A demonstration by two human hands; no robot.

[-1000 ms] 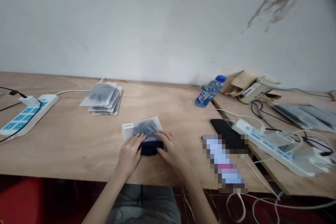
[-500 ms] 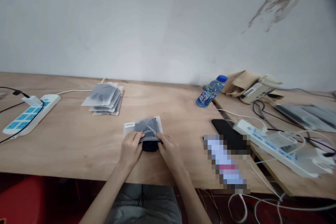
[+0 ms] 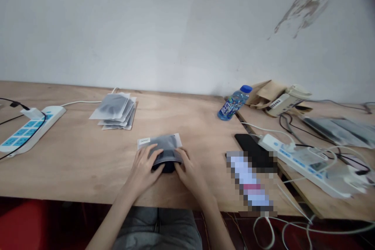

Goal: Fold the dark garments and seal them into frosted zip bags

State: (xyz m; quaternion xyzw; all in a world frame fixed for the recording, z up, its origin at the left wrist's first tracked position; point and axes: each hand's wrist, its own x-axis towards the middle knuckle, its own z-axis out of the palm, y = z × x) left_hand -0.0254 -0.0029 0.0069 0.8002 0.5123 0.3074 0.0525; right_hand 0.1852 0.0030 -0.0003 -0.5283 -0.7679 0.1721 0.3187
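Spreads left hand (image 3: pixel 145 170) wider than half a second ago, fingers apart across translucent pouch (image 3: pixel 170 141) on tabletop (image 3: pixel 88 160). Touches pouch's opposite side with right hand (image 3: pixel 191 168); cannot tell whether clamped. Leaves dark item (image 3: pixel 168 168) partly exposed at mouth.

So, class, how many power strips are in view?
2: one power strip at the far left; a second power strip at the right, partly covered.

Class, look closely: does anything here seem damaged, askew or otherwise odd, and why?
Mainly the wall: a brownish, flaked-looking patch at upper right breaks its pale surface. The stacked packets also sit askew, edges not lined up. The front packet has dark material showing past its near edge, so seems unclosed.
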